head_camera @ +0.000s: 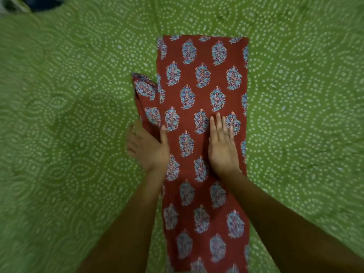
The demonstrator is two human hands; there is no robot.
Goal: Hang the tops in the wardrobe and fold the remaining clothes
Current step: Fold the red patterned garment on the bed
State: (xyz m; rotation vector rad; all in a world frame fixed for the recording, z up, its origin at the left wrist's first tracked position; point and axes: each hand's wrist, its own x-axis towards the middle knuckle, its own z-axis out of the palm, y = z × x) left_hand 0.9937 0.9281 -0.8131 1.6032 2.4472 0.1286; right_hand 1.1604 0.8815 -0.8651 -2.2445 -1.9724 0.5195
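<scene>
garment (202,119): red cloth w/ blue leaf print, lies flat lengthwise on green dotted bedsheet (78,95), folded into long strip, flap sticks out at left edge | right hand (222,146): fingers straight, palm flat on cloth | left hand (147,146): fingers relaxed, blurred, at cloth's left edge by flap | dark item (42,2) top-left corner, unclear

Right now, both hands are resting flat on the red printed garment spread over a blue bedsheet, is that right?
Not quite: the bedsheet is green with white dots, not blue. The head view shows both hands, left and right, flat on the red printed garment.
</scene>
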